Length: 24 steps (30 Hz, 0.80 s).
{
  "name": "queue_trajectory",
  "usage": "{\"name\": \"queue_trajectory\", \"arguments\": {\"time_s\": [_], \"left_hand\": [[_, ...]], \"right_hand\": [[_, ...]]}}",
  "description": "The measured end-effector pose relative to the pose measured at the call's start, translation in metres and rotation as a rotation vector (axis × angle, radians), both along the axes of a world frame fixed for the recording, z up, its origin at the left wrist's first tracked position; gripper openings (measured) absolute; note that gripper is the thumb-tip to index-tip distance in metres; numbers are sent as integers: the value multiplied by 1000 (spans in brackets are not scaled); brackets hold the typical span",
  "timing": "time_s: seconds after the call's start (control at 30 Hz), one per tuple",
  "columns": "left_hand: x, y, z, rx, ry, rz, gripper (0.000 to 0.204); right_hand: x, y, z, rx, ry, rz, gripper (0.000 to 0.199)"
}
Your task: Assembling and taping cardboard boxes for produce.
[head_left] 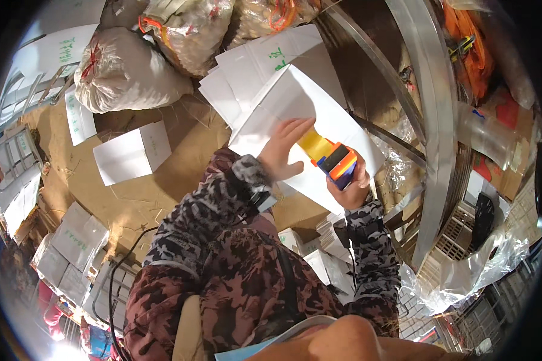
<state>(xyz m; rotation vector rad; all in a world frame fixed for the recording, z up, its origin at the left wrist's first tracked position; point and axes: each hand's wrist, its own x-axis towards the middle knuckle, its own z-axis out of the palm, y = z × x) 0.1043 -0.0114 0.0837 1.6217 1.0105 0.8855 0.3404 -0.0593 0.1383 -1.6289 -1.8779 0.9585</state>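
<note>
Tape dispenser (339, 163), orange/blue w/ a dark block on top, is up over the white box (343, 120), toward its near R edge. Right hand (356, 185) is wrapped round it, gripping firmly. Wide yellow tape (315, 146) shows at its L side. Left hand (283, 151) is open: fingers straight, thumb apart, nothing gripped that I can see; fingertips v. near the tape, can't tell if touching. Both sleeves are camo, grey/black nr the wrists.

Box sits tilted in view, right in front of the person. Just beyond it, flat white cardboard sheets (310, 51) w/ green marks, then clear bags (193, 33) full of pale stuff & a white sack (129, 75) tied w/ red. Smaller white box (132, 153) is off to the L on brown floor covering (193, 186). To the R, a long metal rail (436, 120); past it, an orange bag (468, 66), tan crate (454, 237) & crumpled clear plastic (464, 286). More white cartons (75, 237) stacked far L.
</note>
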Motion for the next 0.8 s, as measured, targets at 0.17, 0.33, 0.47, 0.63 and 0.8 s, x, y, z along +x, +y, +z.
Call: {"name": "queue_trajectory", "arguments": {"time_s": [0.17, 0.33, 0.47, 0.63, 0.8], "left_hand": [[8, -10, 20, -40, -173, -72, 79], [17, -21, 14, 20, -215, 55, 63], [16, -25, 19, -32, -280, 67, 56], [18, -28, 21, -117, -347, 61, 49], [27, -33, 18, -89, -335, 104, 45]], "right_hand": [[-10, 12, 6, 65, -58, 78, 76], [-22, 19, 18, 17, -71, 59, 71], [-16, 10, 7, 59, -49, 66, 70], [-6, 2, -2, 15, 26, 29, 69], [20, -24, -42, -260, 149, -226, 70]]}}
